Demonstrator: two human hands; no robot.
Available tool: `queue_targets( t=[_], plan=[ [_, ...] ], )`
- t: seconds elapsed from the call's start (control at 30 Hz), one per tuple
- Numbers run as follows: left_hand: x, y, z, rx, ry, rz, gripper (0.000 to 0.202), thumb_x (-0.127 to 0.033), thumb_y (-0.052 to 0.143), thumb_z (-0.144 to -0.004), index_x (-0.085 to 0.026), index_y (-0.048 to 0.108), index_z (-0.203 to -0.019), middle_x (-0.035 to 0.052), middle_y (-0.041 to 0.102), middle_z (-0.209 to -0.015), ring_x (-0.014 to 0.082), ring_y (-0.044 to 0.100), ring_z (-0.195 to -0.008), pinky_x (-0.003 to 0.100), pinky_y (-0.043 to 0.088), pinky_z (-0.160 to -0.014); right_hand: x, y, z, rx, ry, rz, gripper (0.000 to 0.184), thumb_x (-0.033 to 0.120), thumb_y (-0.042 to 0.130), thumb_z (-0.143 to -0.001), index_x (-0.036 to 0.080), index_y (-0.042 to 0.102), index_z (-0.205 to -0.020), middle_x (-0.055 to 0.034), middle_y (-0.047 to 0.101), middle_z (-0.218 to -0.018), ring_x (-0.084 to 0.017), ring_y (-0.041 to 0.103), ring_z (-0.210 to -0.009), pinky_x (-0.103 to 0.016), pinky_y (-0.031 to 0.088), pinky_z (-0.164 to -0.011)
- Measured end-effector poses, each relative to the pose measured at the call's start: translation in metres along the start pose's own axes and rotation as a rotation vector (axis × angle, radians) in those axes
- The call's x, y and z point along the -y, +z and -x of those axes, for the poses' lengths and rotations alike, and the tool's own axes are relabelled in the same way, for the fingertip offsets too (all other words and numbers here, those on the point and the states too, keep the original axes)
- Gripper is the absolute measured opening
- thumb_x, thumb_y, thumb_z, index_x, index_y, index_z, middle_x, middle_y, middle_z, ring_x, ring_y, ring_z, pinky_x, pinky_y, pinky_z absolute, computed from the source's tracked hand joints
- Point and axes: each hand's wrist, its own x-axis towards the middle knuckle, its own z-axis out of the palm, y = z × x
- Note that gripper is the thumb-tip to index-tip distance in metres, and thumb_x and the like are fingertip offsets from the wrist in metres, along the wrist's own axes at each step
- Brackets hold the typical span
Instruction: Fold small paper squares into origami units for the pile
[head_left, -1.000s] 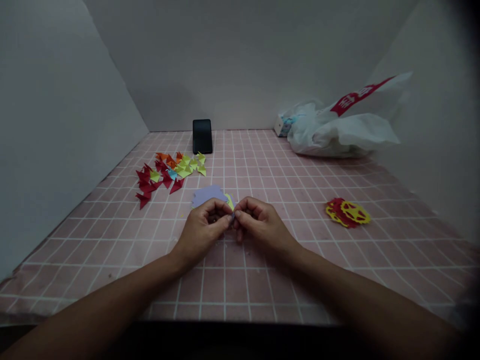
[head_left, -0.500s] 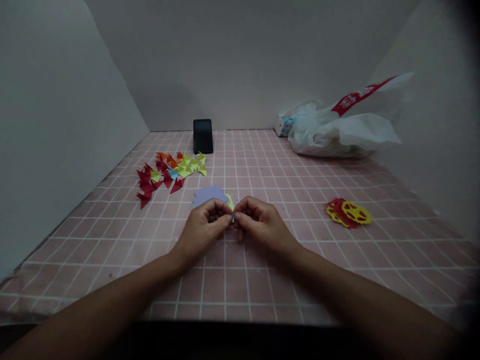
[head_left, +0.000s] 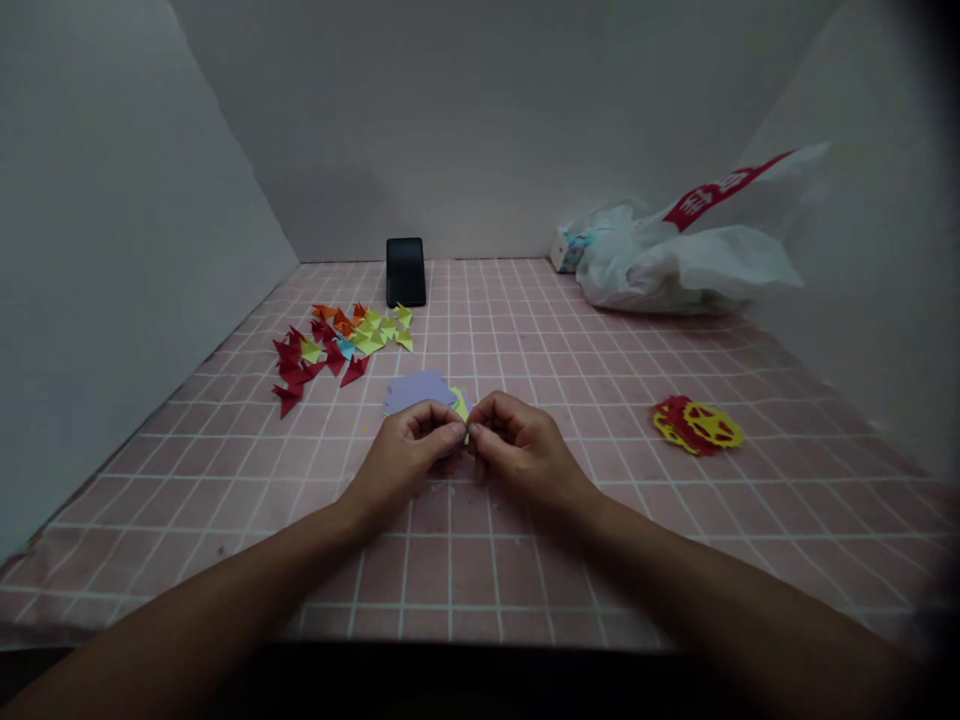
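My left hand (head_left: pixel 416 445) and my right hand (head_left: pixel 521 445) meet near the middle of the table, thumbs and forefingers pinched together. Whatever sits between the fingertips is too small and dark to make out. Just behind my left hand lie a flat lilac paper piece (head_left: pixel 421 388) with a notched edge and, partly under it, a yellow paper piece (head_left: pixel 460 402). My left knuckles hide the near side of both.
Several small folded paper shapes, red ones (head_left: pixel 295 358) and yellow ones (head_left: pixel 371 332) among them, lie at left. A black phone (head_left: pixel 406 272) leans at the back. Yellow and red paper cutouts (head_left: pixel 712 426) lie at right, before a white plastic bag (head_left: pixel 675 270).
My fingertips have shifted very slightly while staying pinched together. Everything else on the table stays where it was.
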Motion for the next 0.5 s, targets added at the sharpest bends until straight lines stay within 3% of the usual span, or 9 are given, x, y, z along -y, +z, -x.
queue_targets(
  t=[0.5],
  plan=[
    [-0.0027, 0.0012, 0.0012, -0.038, 0.096, -0.116, 0.015, -0.026, 0.07, -0.073, -0.017, 0.062, -0.081, -0.0018, 0.06, -0.071, 0.0101, 0.052, -0.061, 0.022, 0.04, -0.054, 0.0016, -0.0006, -0.0009, 0.056, 0.028, -0.103, 0.005, 0.023, 0.06, -0.081, 0.02, 0.057, -0.081, 0.0035, 0.055, -0.068, -0.011, 0.052, -0.056, -0.024, 0.041, -0.052]
  ],
)
